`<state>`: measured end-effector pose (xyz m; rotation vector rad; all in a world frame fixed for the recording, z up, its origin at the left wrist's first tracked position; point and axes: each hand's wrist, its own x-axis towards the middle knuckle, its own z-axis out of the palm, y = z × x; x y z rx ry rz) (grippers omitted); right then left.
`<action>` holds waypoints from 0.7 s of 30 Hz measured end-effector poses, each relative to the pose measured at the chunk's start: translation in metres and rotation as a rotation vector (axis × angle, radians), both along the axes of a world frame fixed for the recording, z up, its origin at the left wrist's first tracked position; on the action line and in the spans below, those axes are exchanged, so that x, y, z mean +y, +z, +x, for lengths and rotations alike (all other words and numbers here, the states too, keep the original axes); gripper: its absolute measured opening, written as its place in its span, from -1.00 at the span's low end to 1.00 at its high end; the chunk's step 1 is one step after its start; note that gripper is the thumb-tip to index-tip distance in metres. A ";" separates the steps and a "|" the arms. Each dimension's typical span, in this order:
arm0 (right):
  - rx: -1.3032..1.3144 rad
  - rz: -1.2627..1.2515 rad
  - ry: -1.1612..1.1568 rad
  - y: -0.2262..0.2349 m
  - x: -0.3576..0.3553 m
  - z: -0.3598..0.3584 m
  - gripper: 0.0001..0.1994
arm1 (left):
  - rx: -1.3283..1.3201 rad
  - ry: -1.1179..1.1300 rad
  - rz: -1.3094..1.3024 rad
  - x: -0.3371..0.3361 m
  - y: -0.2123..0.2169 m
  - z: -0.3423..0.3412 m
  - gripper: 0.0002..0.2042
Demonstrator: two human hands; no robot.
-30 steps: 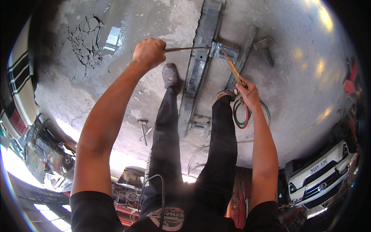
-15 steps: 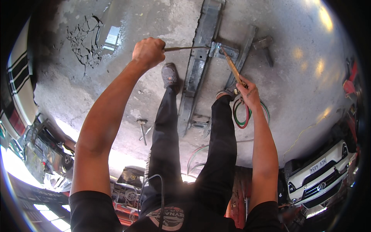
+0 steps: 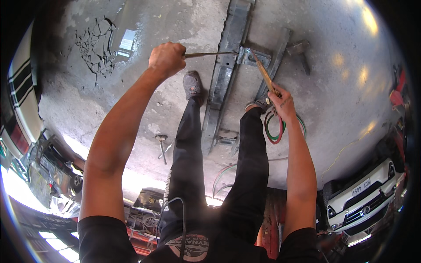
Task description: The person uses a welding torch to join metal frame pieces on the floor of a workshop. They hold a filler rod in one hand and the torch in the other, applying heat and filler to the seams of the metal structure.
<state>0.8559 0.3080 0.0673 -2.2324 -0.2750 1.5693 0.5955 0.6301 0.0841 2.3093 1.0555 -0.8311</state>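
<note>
- Grey concrete floor (image 3: 346, 103) under the whole workshop scene, a white vehicle (image 3: 363, 198) parked by its lower-right edge and dark flakes (image 3: 97, 51) scattered near its upper-left corner!
- Centre stage, the steel frame (image 3: 225, 72) lies toward the floor's upper edge: one long channel, a shorter rail to its right, a crosspiece (image 3: 259, 58) bridging them.
- Left hand (image 3: 167, 60), fist clamped on a dark bar (image 3: 205, 55), which reaches across the channel, its far end at the crosspiece.
- Right hand (image 3: 282, 102), well apart from the left, is wrapped around a brass torch (image 3: 263, 73), nozzle angled at that same crosspiece; whether it touches, I can't quite tell from here.
- Below that grip, red and green hoses (image 3: 274, 141) loop beside a shoe.
- And a hammer (image 3: 301, 53) rests just right of the rail!
</note>
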 end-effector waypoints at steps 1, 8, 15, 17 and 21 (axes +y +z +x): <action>0.002 0.014 0.009 0.000 -0.004 0.000 -0.48 | -0.009 -0.003 0.004 0.000 0.000 0.000 -0.84; 0.007 -0.020 0.048 0.001 -0.012 0.001 -0.46 | 0.036 0.024 -0.016 0.005 -0.002 -0.001 -0.83; -0.068 0.008 0.099 -0.003 -0.020 -0.004 -0.45 | 0.021 -0.004 -0.022 0.008 -0.002 -0.001 -0.81; -0.037 -0.017 0.075 0.000 -0.016 -0.006 -0.45 | 0.025 0.000 -0.022 0.009 -0.001 -0.002 -0.81; -0.003 -0.055 0.048 0.003 -0.016 -0.006 -0.45 | 0.031 0.007 -0.025 0.011 -0.004 -0.004 -0.82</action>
